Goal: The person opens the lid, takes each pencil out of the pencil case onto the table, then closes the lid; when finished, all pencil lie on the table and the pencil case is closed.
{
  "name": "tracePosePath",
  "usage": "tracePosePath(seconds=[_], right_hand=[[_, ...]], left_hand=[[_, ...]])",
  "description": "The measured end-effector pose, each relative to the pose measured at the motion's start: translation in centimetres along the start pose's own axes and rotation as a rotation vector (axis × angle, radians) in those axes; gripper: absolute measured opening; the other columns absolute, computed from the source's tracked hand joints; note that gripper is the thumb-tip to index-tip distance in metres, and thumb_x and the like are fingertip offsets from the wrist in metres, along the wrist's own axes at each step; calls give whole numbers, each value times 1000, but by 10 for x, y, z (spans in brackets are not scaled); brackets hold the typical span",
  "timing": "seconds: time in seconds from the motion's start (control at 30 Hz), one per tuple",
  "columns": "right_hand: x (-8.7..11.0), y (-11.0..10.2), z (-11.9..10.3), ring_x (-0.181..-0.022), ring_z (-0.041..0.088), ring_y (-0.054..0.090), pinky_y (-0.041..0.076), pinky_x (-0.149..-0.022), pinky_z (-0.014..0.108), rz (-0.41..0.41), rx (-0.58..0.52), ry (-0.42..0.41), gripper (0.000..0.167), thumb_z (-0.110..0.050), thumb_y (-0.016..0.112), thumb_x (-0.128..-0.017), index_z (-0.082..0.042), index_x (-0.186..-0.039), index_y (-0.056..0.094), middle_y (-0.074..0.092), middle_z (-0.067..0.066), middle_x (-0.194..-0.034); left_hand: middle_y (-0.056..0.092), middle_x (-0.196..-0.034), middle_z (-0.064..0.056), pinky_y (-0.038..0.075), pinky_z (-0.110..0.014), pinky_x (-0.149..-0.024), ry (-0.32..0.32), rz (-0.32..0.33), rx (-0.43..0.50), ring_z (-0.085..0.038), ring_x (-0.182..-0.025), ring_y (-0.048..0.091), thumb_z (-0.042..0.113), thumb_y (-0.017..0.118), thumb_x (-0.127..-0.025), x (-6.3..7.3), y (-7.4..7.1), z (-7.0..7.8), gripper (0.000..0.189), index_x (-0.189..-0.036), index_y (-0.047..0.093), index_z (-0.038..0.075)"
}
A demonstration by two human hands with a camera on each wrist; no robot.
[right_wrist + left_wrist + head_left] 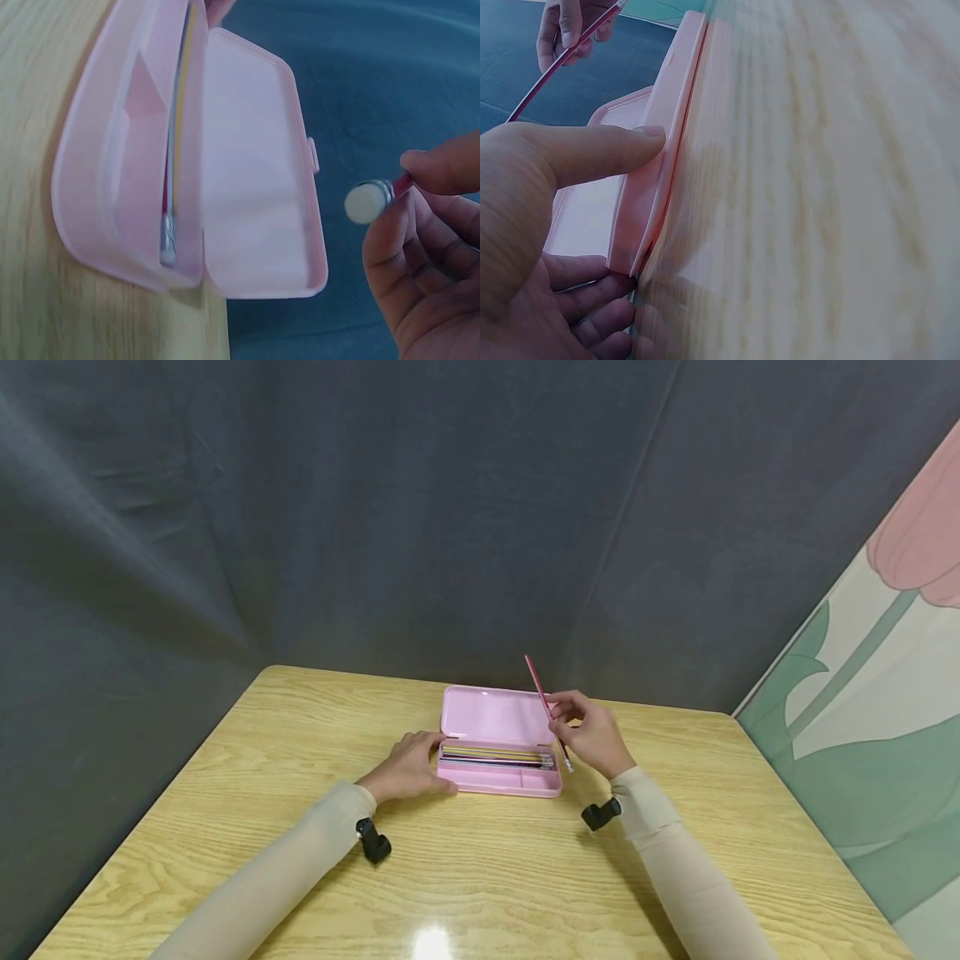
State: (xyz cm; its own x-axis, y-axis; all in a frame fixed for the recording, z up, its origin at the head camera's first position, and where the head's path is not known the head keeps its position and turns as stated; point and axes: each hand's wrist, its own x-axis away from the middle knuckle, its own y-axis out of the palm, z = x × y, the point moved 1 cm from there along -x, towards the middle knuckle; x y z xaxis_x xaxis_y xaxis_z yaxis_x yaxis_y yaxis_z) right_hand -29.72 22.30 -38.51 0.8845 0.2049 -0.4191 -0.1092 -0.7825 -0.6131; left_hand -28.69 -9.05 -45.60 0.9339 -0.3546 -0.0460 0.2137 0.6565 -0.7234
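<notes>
A pink pencil case (483,777) lies on the table with its lid (491,714) swung back. Several pencils (487,756) lie side by side in its rear compartment, their eraser ends to the right. My left hand (411,768) grips the case's left end, the thumb against the front wall in the left wrist view and the fingers around the corner. Above the case's right end, my right hand (592,735) pinches a red pencil (536,677) between thumb and fingers. That pencil is tilted, its white eraser (365,204) pointing down toward me.
The wood-grain table (300,860) ends at a back edge just behind the open lid. A dark curtain (412,527) hangs beyond it. To the right is a flower-patterned cloth (862,735). A small divider splits the case's front compartment.
</notes>
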Motion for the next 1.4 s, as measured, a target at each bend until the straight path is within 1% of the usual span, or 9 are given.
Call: tracePosePath(seconds=[0.2,0.3,0.47,0.67,0.9,1.07,1.4], right_hand=[[2,-13,7,-76,13,64,54,-59,21,29,-8,30,32,2,70,-88,-7,-119,69,69,15,-93],[4,-18,8,-77,10,64,54,-59,20,41,-8,45,32,0,71,-88,-6,-119,68,69,15,-95],[7,-27,10,-78,9,64,56,-59,21,54,-39,72,34,-1,72,-89,-4,-123,66,69,18,-98],[9,-35,13,-79,7,64,56,-59,21,79,-43,94,36,-1,71,-89,-4,-124,65,67,17,-100],[14,-46,22,-77,3,64,56,-58,24,103,-21,97,34,-1,69,-90,-5,-123,65,66,15,-98],[19,-53,24,-74,2,65,57,-57,26,120,-13,91,33,-1,69,-90,-5,-123,65,67,14,-97],[23,-60,29,-74,2,65,59,-59,26,128,-37,96,34,-1,69,-91,-2,-125,63,66,19,-99]], left_hand=[[51,-151,-6,35,-51,-117,-5,-10,-3,-28,-139,42,42,88,-72,0,0,0,91,-149,49,14],[51,-151,-6,35,-51,-116,-6,-12,-2,-28,-139,42,42,88,-72,-1,1,-1,91,-149,48,14],[50,-152,-6,35,-51,-117,-9,-15,2,-29,-138,41,42,88,-71,-2,1,-2,93,-150,48,15],[51,-151,-7,36,-51,-116,1,-14,-4,-28,-138,42,42,88,-71,-2,1,-2,93,-150,48,13],[50,-153,-6,35,-50,-118,-12,-29,-12,-28,-140,41,42,87,-73,0,0,-1,93,-151,46,14],[50,-152,-6,34,-51,-118,-11,-24,-6,-28,-140,41,41,88,-72,0,0,0,92,-151,47,15],[51,-151,-6,35,-52,-117,-11,-24,-9,-27,-139,42,40,87,-73,1,-1,1,91,-150,47,14]])
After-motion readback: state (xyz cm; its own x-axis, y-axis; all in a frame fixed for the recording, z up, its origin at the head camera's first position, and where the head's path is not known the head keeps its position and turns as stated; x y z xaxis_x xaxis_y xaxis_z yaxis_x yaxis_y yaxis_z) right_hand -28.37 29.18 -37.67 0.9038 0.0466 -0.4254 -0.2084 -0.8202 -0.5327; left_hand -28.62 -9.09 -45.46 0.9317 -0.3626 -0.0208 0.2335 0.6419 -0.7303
